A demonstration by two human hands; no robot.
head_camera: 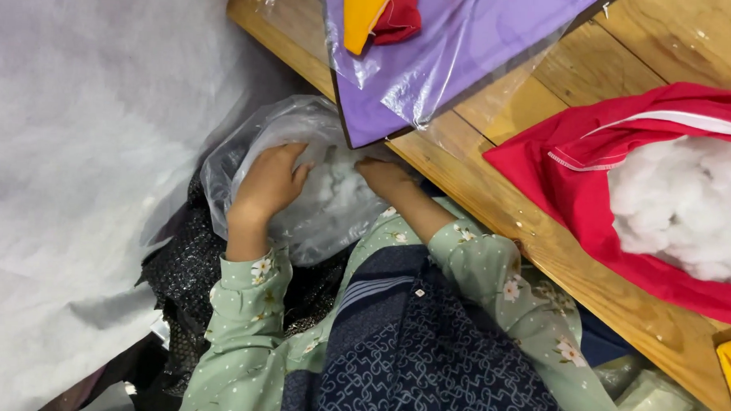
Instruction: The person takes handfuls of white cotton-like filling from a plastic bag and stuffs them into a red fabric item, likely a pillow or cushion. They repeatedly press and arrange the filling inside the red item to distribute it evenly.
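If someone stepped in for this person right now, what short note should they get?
Left hand: open, fingers spread on the clear plastic bag of white stuffing.
Right hand: reaching into the bag's mouth; its fingers are hidden, so the grip is unclear.
The bag sits below the wooden table edge.
On the table: a red fabric cover partly filled with white stuffing, and a purple sheet in plastic wrap.
Done: red cover part filled. Left: it lies open.
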